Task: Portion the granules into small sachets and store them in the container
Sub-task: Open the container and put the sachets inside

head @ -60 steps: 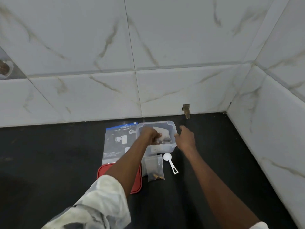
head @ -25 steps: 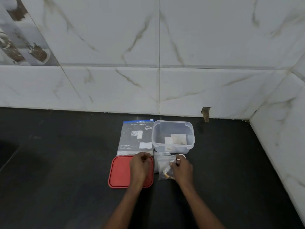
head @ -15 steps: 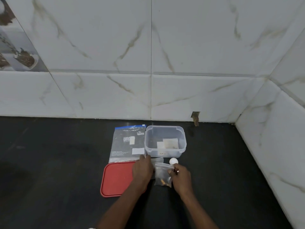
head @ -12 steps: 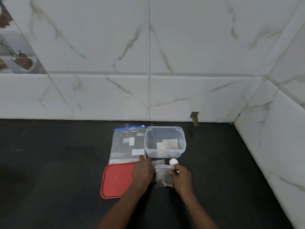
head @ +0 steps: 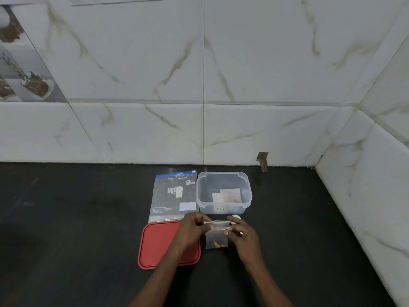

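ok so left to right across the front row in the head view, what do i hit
red lid → left hand → small sachet → right hand

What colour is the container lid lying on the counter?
Red; the lid shows best in head view.
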Available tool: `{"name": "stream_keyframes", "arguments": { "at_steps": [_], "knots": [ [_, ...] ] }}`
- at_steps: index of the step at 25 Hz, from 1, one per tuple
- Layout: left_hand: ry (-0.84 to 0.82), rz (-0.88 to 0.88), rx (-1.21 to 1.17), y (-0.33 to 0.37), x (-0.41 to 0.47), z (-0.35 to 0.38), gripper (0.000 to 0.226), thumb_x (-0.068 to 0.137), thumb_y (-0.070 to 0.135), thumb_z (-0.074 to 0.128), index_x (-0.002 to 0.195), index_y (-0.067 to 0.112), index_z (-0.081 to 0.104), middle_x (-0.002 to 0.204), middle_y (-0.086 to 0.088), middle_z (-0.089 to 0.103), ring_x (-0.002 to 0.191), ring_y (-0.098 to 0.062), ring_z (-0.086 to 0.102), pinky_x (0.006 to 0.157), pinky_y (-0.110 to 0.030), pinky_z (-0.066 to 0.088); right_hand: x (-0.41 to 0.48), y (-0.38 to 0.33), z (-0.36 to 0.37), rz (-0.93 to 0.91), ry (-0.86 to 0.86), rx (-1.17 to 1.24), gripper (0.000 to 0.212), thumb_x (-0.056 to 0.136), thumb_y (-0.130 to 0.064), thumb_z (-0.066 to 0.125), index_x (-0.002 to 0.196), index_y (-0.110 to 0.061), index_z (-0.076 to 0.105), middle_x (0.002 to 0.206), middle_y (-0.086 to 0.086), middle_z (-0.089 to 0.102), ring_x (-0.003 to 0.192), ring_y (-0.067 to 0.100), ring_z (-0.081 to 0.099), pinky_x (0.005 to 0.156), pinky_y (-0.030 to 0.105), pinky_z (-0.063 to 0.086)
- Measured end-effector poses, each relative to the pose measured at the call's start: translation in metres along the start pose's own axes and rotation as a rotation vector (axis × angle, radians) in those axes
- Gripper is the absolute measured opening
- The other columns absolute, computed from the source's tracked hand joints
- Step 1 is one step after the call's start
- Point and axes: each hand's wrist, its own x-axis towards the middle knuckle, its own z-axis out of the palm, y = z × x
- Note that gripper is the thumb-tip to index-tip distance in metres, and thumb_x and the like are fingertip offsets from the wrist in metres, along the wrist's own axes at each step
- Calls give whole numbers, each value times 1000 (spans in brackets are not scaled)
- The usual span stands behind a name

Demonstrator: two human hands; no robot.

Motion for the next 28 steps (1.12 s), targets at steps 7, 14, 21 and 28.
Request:
{"name": "stream_keyframes", "arguments": {
  "at_steps": [7,14,21,28],
  "knots": [
    [-20,42,-383,4,-27,-2,22,79,5,80,99,-1,76,96,-16,78,86,-18,73,79,-26,57,-6,-9,2,-17,-14,117,15,81,-4,73,77,-17,79,74,-1,76,74,15,71,71,33,55],
    [174,52,-486,10,-36,10,8,87,-4,70,89,-7,77,87,-25,76,77,-24,72,73,-33,57,-10,-28,3,-1,-2,345,32,78,4,74,98,-20,69,75,7,75,74,20,72,65,31,57],
    [229,66,-614,29,-36,13,6,87,-5,69,88,-6,75,77,-14,76,71,-20,73,67,-27,57,-9,-39,-3,-46,-65,424,14,85,-5,72,97,-9,77,93,9,78,92,28,74,86,45,58],
    [363,-35,-669,37,-26,18,17,87,2,73,87,-15,71,78,-23,73,68,-28,69,61,-33,57,-19,-37,8,-74,-37,272,10,92,-10,65,90,-12,74,83,-3,77,80,16,73,70,31,59]
  ]
}}
